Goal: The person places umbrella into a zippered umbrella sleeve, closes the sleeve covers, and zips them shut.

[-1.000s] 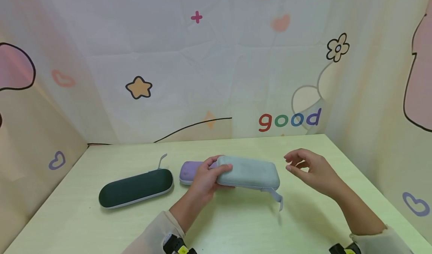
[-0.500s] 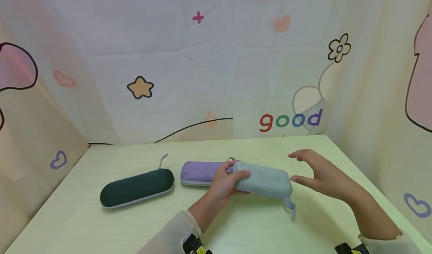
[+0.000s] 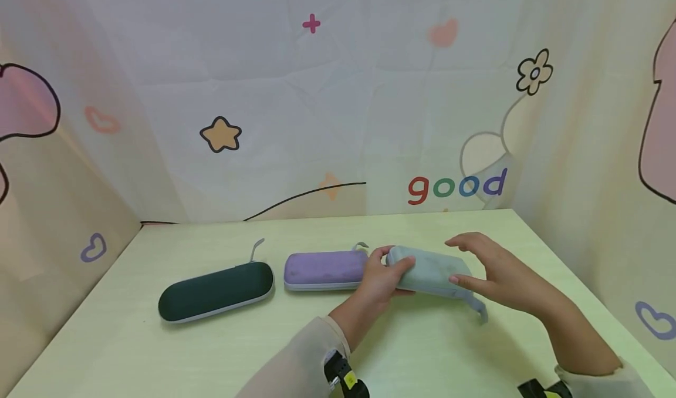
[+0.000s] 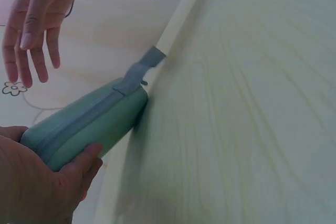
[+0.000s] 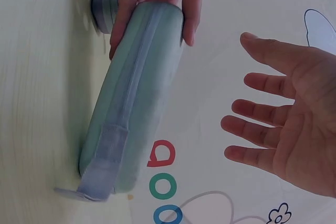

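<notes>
In the head view my left hand [image 3: 376, 280] grips one end of a light blue-green zippered case [image 3: 435, 270], thumb on top and fingers beneath. A ribbon tab [image 3: 477, 307] hangs from its far end. The left wrist view shows the zip side of the case [image 4: 86, 124] tilted above the table. My right hand [image 3: 504, 277] hovers at the case's right end with fingers and thumb spread. In the right wrist view that hand [image 5: 294, 114] is apart from the case [image 5: 139, 87] and holds nothing.
A purple zippered case [image 3: 324, 269] lies just left of the left hand. Farther left, a dark green zippered case [image 3: 216, 292] lies at a slant. All are at a pale wooden table [image 3: 211, 357], with a printed curtain [image 3: 317, 104] behind and at both sides.
My left hand has carried the light blue-green case to the right, uncovering the purple case. My right hand has spread its fingers wider. The purple and dark green cases stay put.
</notes>
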`<state>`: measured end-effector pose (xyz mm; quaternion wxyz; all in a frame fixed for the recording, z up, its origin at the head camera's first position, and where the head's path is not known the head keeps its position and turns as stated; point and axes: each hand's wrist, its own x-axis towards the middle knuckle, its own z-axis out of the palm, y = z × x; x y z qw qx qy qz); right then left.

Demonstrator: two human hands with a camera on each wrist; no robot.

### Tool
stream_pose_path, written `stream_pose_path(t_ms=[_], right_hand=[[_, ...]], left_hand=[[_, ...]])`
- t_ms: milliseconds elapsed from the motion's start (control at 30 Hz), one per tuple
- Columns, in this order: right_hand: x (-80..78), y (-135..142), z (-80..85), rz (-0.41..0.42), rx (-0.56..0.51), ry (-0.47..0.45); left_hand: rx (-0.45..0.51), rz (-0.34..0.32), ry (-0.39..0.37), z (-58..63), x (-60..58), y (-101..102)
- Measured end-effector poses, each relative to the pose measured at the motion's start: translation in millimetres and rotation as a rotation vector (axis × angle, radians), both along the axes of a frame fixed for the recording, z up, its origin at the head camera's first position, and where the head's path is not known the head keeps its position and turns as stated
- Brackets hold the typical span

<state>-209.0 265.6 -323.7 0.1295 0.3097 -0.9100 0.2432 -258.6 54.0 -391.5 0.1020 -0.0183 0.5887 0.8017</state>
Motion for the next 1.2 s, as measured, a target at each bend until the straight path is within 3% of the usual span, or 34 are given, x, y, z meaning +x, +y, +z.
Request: stream_pose_path(t_ms=[67, 167, 367, 433, 500, 633, 800, 1100, 1200], right_hand=[[-0.5, -2, -0.2, 0.003, 0.005, -0.006], [-0.2, -3, -0.1, 0.006, 0.009, -0.017], [1.0, -7, -1.7, 0.017, 0.003, -0.019], [0.7, -9, -3.0, 0.029, 0.004, -0.003], [0.1, -10, -4.6, 0.041, 0.007, 0.012], [-1.2, -15, -10.0, 0.062, 0.008, 0.017], [-1.4, -23, -20.5, 0.086, 0.044, -0.01], [1.4, -42, -28.7, 0.049, 0.078, 0.077], [3.1, -49, -29.5, 0.024, 0.082, 0.121]], left_hand=[[-0.075, -0.024, 0.008, -0.7, -0.9, 1], [-0.323, -0.073, 0.061, -0.4, -1.1, -1], [-1.021, -0.131, 0.358, 0.7, 0.2, -6], [-1.178, -0.154, 0.446, 1.6, 0.0, -6], [-1.278, -0.175, 0.5, 2.3, -0.2, -5], [-1.367, -0.157, 0.57, 4.8, 1.7, -5], [-1.409, -0.152, 0.632, 7.8, 4.8, -8], [-1.299, -0.213, 0.768, 16.8, 16.1, -44], [-1.281, -0.235, 0.777, 21.6, 22.1, -60]])
